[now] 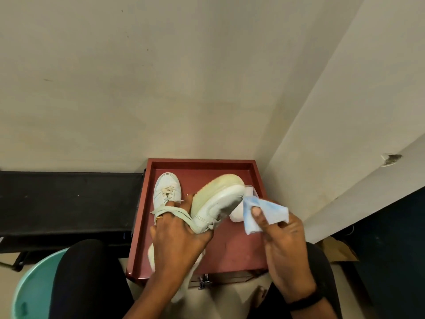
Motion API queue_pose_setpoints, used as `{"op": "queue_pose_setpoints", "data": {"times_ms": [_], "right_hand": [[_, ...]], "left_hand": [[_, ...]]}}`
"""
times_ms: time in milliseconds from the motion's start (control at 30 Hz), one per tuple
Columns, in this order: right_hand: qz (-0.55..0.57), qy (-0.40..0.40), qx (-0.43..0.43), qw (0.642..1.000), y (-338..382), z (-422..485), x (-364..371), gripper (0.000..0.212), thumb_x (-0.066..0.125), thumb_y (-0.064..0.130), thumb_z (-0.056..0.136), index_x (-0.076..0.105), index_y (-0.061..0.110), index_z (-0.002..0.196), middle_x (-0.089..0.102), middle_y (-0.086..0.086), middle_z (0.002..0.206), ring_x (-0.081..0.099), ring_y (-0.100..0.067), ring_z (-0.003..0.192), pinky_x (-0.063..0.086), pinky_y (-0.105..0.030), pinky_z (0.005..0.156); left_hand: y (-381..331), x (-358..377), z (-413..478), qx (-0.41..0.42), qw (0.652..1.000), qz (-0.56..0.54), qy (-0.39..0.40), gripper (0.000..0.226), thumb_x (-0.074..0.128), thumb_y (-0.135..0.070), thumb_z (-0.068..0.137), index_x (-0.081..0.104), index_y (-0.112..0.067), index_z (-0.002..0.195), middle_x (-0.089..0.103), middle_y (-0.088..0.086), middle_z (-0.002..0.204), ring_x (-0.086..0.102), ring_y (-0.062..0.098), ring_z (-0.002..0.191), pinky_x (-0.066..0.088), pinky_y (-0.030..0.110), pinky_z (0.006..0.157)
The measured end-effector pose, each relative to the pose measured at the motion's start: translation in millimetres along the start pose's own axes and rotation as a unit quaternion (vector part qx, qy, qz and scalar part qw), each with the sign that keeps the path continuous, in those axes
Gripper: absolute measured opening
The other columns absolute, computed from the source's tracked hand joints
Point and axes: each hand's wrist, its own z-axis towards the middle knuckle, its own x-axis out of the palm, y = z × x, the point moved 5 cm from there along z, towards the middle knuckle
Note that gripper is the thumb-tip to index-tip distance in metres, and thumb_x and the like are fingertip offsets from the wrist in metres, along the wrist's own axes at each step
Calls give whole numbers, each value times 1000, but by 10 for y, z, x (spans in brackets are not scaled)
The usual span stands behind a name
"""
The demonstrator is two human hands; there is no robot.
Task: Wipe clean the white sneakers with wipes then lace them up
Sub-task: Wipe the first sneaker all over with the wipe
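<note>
My left hand [177, 236] grips a white sneaker [216, 201] by its heel end, tilted on its side with the yellowed sole turned up and left. Loose laces [174, 215] drape over that hand and hang down below it. My right hand [280, 240] pinches a pale blue wipe [266, 212] with the thumb, just right of the sneaker's toe. The second white sneaker [166, 192] lies laced in the red tray [230, 249], toe pointing away from me.
A white wipes pack [239, 212] lies in the tray behind the wipe, mostly hidden. A black bench [69, 199] stands to the left, a teal bin [34, 288] at lower left. Walls close in behind and on the right.
</note>
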Motion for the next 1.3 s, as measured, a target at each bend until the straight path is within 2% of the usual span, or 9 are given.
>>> {"op": "queue_pose_setpoints", "data": {"times_ms": [100,233,333,400,567,800,967,1200,1300], "right_hand": [[168,-15,132,977,-310,-5,-103,31,84,21,66,80,11,95,74,-14,108,70,-21,104,56,-21,78],[307,60,247,917,-670,-136,33,77,96,14,56,65,-1,124,60,-21,134,61,-29,123,56,-34,90],[405,101,309,855,-763,-207,184,71,68,-2,88,31,-7,148,49,-29,141,50,-39,132,44,-50,108],[348,79,319,878,-895,-147,104,53,38,7,105,20,-3,153,28,-30,155,25,-41,147,16,-53,122],[428,82,318,842,-826,15,-98,52,11,17,109,55,-6,126,47,-25,142,26,-35,147,7,-44,123],[442,94,367,813,-757,94,-45,24,53,12,100,66,4,120,67,-14,118,51,-33,131,32,-48,115],[409,120,339,839,-663,79,2,18,63,5,94,65,-1,111,59,-28,129,45,-42,135,28,-54,118],[328,130,224,908,-322,298,-376,93,86,9,70,36,-2,147,50,-17,146,47,-36,136,37,-48,111],[61,231,86,967,183,282,-221,50,77,10,76,60,-13,117,57,-14,139,51,-28,133,42,-45,110]], "left_hand": [[-1,-43,-10,-66,962,-259,57,65,92,-34,65,60,-45,121,72,-29,99,67,-6,97,57,29,86],[23,108,-39,-186,853,-467,138,58,89,-6,71,67,-17,123,77,6,110,74,26,103,55,53,98],[-37,101,-109,-230,815,-507,160,50,86,-24,72,68,-25,118,77,5,110,74,24,101,54,50,99],[-95,53,-144,-249,791,-518,208,33,78,-33,79,68,-30,111,79,-1,102,74,18,96,52,43,94],[-48,-42,-40,-212,747,-560,290,60,88,-24,68,68,-9,122,73,15,118,70,25,99,47,56,105],[-170,55,-154,-264,678,-622,290,42,76,-7,84,65,-12,124,73,15,119,72,28,108,58,45,95],[-197,23,-152,-252,694,-621,264,47,68,-6,80,63,-15,126,75,16,113,75,30,98,64,41,75],[-139,33,-87,-148,827,-505,196,87,75,-19,79,32,-51,147,76,-11,111,72,11,105,60,34,84],[-37,59,-58,-134,882,-420,168,87,77,-38,70,35,-49,146,69,-12,120,66,9,111,58,37,92]]}}
